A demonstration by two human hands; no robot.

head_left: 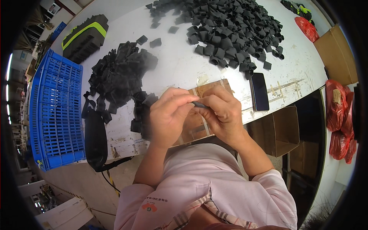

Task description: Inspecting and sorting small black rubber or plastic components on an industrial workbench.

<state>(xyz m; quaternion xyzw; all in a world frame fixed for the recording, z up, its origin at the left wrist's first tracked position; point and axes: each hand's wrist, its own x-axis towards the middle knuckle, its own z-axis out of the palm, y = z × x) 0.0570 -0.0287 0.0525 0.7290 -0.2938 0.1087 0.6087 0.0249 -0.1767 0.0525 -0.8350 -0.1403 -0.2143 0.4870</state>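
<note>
Head view, fingers (213, 102) pinching matte dark piece (200, 104)

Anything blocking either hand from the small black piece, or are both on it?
Nothing visible in the way: the fingertips of the left hand and right hand meet at the small black piece. The wooden board shows beyond and below them, not between.

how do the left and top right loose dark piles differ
The left pile is smaller; the top-right pile spreads wider. The left pile's pieces look mostly flat; many in the top-right pile show open ends. The left pile lies near the blue crate, the top-right pile near the phone. Both are dark, on the white table.
</note>
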